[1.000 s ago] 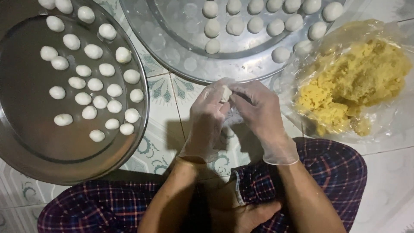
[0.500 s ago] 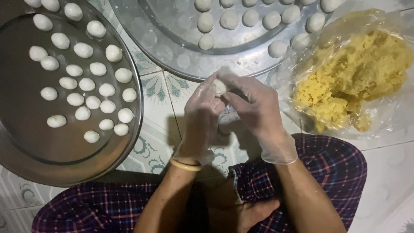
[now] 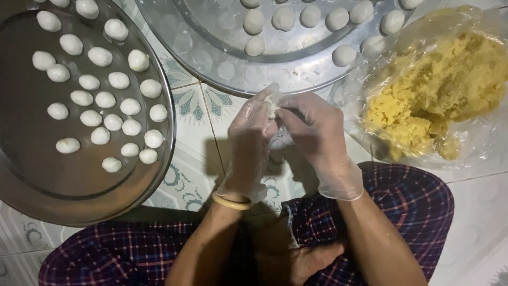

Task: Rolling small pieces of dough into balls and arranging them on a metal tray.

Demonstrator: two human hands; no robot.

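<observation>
Both your hands are gloved in thin clear plastic and meeting over the tiled floor [image 3: 196, 132], between your knees and the upper tray. Your left hand [image 3: 253, 139] is cupping a small dough piece [image 3: 273, 104]; your right hand [image 3: 316, 139] is pinching it from the other side with the fingertips. So both are grasping the same piece, neither one released.

The dough piece is mostly hidden by your fingers. What is showing is a pale white, soft-looking lump at the top of the grip, near your thumbs. I can't tell its full shape or whether anything is inside it.

You're wearing a yellowish bangle [image 3: 232, 202] on the left wrist, just below the glove cuff.

Around you:
- Left: a round metal tray [image 3: 63, 201] holding many white dough balls [image 3: 112, 122], roughly egg-shaped, smooth, sitting apart from each other in loose rows.
- Top: a second round metal tray [image 3: 222, 69] with more white balls [image 3: 254, 22] lined along its far part, the near part showing pale round marks.
- Right: a clear plastic bag [image 3: 476, 148] lying open, with crumbly yellow filling [image 3: 439, 90] heaped in it.

You're sitting in plaid trousers [image 3: 407, 196], knees at either side of the hands.
</observation>
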